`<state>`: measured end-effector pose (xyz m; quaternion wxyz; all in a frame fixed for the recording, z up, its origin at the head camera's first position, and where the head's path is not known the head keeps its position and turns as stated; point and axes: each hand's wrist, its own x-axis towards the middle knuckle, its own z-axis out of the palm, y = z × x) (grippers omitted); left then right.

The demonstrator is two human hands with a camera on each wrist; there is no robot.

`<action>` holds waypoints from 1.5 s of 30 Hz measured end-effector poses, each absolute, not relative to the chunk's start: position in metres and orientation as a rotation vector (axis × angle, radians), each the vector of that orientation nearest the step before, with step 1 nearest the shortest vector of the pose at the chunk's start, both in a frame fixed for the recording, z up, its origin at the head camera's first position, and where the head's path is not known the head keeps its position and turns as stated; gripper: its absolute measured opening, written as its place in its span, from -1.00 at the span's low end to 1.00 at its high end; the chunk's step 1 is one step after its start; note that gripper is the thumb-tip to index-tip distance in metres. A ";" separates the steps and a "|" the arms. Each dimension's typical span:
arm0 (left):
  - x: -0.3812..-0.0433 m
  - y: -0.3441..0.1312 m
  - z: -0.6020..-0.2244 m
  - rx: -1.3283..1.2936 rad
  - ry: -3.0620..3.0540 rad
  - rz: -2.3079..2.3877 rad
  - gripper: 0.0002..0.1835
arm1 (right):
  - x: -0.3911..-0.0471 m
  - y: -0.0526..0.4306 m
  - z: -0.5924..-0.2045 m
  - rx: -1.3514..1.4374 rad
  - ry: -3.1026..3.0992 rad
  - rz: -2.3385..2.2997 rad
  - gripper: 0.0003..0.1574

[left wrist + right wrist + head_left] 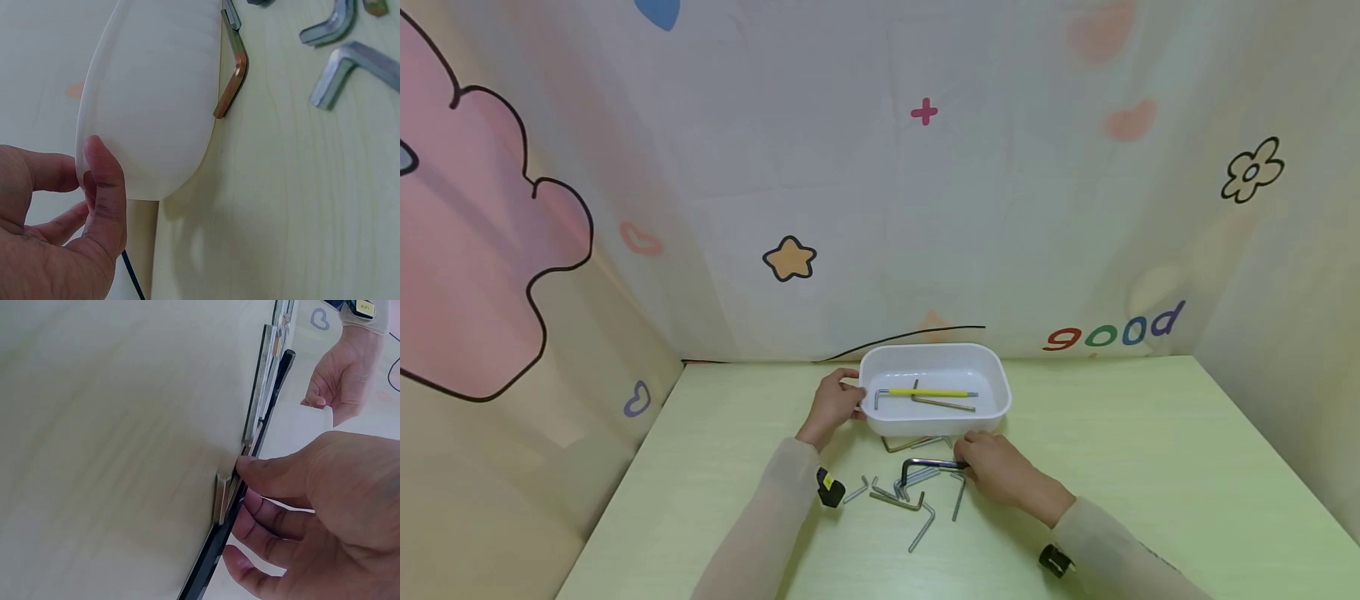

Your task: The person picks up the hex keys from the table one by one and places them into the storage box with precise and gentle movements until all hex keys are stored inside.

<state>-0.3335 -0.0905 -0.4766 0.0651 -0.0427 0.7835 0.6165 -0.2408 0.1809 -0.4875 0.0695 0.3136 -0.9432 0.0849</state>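
At the back of the table a white plastic tray holds a hex key with a yellow sleeve and a brass-coloured hex key. My left hand pinches the tray's left rim; in the left wrist view, thumb and fingers lie on either side of the tray's edge. In front of the tray, my right hand pinches a large black hex key near one end, its bent end pointing left. Below it lie several silver hex keys, partly overlapping. Fingers hide part of the black key.
A brass-coloured hex key lies close against the tray's front. Another silver hex key lies below my right hand, and a small one sits at the pile's left. A printed curtain hangs behind the pale green table.
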 end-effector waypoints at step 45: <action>-0.334 -0.090 -0.479 -0.129 2.387 1.847 -0.57 | -0.231 0.185 -0.474 0.924 -2.778 0.225 -0.82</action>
